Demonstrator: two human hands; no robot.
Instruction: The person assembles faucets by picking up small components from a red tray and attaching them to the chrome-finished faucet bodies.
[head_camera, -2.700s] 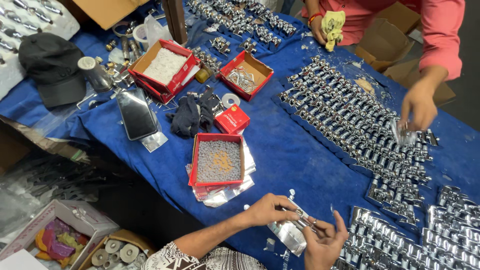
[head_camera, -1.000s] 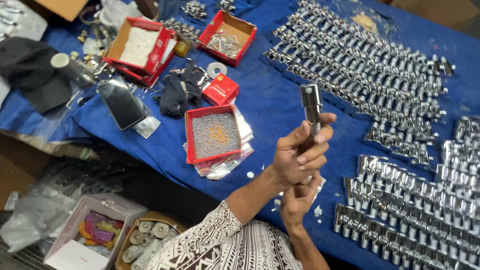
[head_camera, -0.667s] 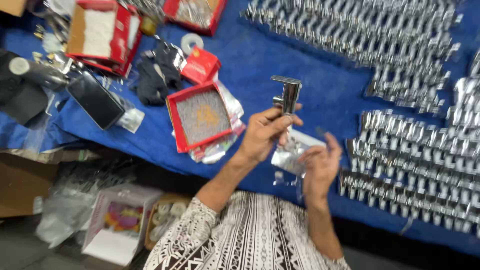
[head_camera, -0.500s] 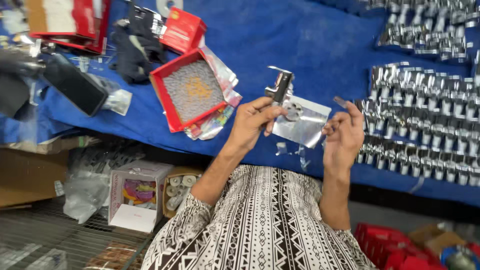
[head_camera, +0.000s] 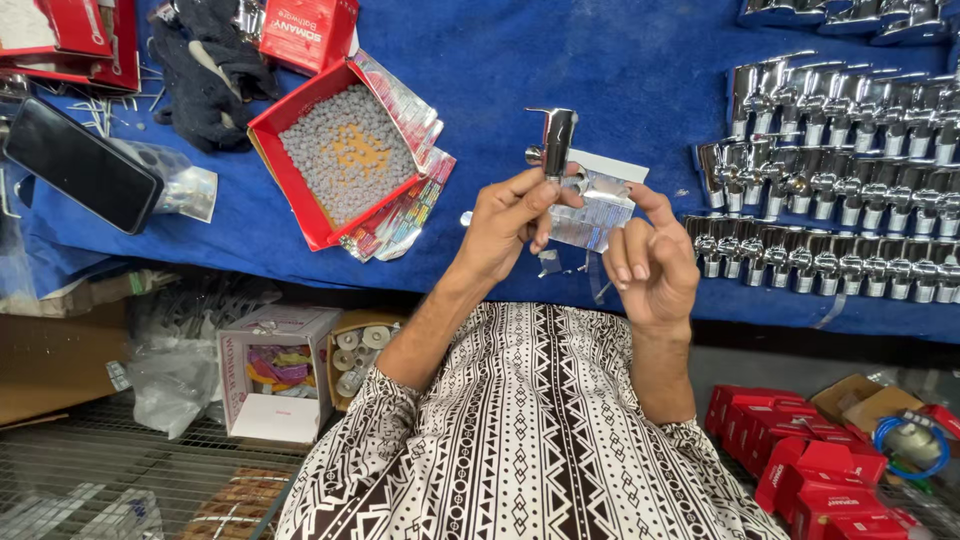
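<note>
While the left hand (head_camera: 515, 215) grips a chrome tap (head_camera: 555, 145), the right hand (head_camera: 650, 260) hovers half-curled, empty

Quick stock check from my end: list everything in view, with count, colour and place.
chrome valve: one, silver, in left hand
clear plastic bag: one, behind the valve, touching right fingers
chrome valves in rows: many, silver, right on blue cloth
open red box: one, full of small grey parts, centre-left
black phone: one, far left
black gloves: dark heap, top left
small red boxes: several, floor lower right
left hand: holds valve
right hand: by the bag
</note>
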